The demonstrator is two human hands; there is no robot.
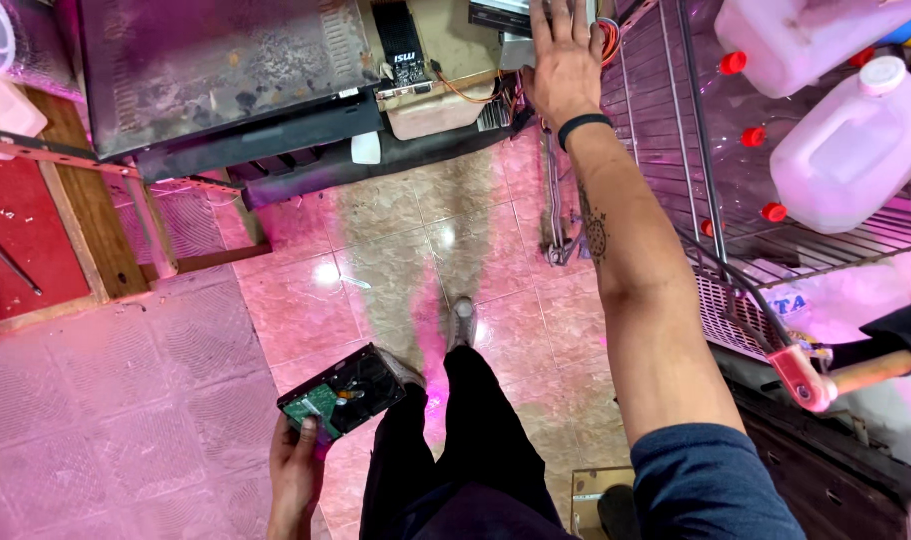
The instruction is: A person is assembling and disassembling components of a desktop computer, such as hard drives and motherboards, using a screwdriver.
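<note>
My left hand [297, 470] hangs low at my side and grips a black hard drive [343, 392] with its green circuit board showing. My right hand [562, 55] is stretched far forward with fingers spread, palm flat against a metal computer part [515, 48] with coloured wires at the top of the view. A black band circles that wrist. My dark trouser leg and shoe [462, 322] stand on the pink tiled floor [375, 260].
A rusty metal computer case [215, 70] and an open case with a circuit board [425, 80] lie ahead. A wire rack [675, 150] at right holds white plastic jugs [855, 140] with red caps. A wooden-handled tool [825, 380] juts in at right. A red bench [15, 230] at left.
</note>
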